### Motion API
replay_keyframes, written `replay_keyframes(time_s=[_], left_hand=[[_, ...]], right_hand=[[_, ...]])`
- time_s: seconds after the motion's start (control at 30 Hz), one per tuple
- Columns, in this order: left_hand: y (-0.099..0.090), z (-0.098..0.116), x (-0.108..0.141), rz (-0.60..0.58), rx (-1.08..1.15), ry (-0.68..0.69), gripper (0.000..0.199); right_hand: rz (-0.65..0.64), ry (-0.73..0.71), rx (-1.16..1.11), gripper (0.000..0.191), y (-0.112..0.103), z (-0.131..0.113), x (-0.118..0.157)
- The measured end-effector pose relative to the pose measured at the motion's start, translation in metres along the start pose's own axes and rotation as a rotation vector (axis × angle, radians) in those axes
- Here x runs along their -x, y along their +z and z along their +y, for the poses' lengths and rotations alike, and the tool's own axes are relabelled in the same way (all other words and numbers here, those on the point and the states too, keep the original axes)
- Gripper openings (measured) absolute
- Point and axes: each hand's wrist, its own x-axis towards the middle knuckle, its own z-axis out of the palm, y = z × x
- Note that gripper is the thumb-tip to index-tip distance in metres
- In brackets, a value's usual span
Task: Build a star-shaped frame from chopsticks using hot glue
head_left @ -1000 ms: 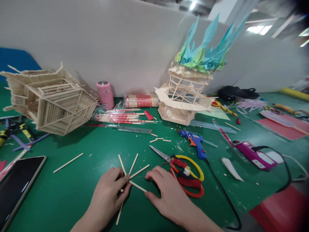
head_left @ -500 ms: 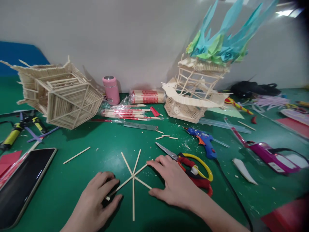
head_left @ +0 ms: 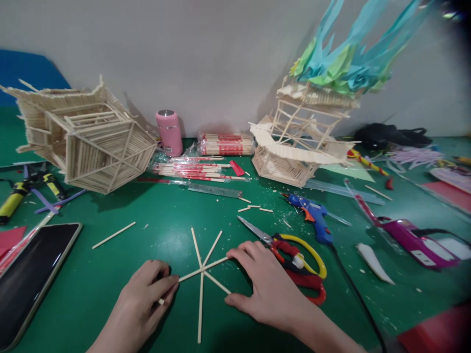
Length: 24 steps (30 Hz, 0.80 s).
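Thin wooden sticks form a star (head_left: 201, 269) on the green table, their inner ends meeting at the centre. My left hand (head_left: 142, 299) pinches the tip of the star's left stick between thumb and fingers. A short stick piece (head_left: 161, 302) pokes out from under those fingers. On the opposite side, my right hand (head_left: 263, 284) steadies the star, its index finger at the tip of the upper right stick and its thumb at the tip of the lower right one. Scissors (head_left: 255, 229) with red and yellow handles lie just behind the right hand, which partly covers the tools there.
A blue glue gun (head_left: 311, 213) lies right, its cord running forward. At left are a phone (head_left: 35, 279) and a loose stick (head_left: 114, 235). Stick models (head_left: 106, 147), a pink flask (head_left: 170, 135) and bundled sticks (head_left: 226, 145) stand along the wall.
My left hand has closed its thumb and fingers on the left stick's tip. The star has turned slightly clockwise. My right hand keeps its hold, a little lower in view.
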Motion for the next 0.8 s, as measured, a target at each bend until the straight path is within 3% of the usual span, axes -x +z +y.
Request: replay_keyframes(time_s=[0.2, 0.4, 0.53, 0.8], left_hand=[[0.004, 0.001, 0.003, -0.01, 0.037, -0.038, 0.017], [0.001, 0.004, -0.003, 0.02, -0.001, -0.033, 0.012], [-0.001, 0.007, -0.004, 0.038, -0.03, -0.009, 0.013], [-0.003, 0.007, -0.001, 0.053, -0.076, -0.035, 0.014]], right_hand=[[0.038, -0.012, -0.033, 0.059, 0.003, 0.002, 0.002], [0.108, -0.071, -0.083, 0.036, 0.002, -0.009, -0.001], [0.118, -0.132, -0.113, 0.031, 0.006, -0.016, -0.005], [0.228, -0.114, -0.074, 0.024, 0.008, -0.003, -0.002]])
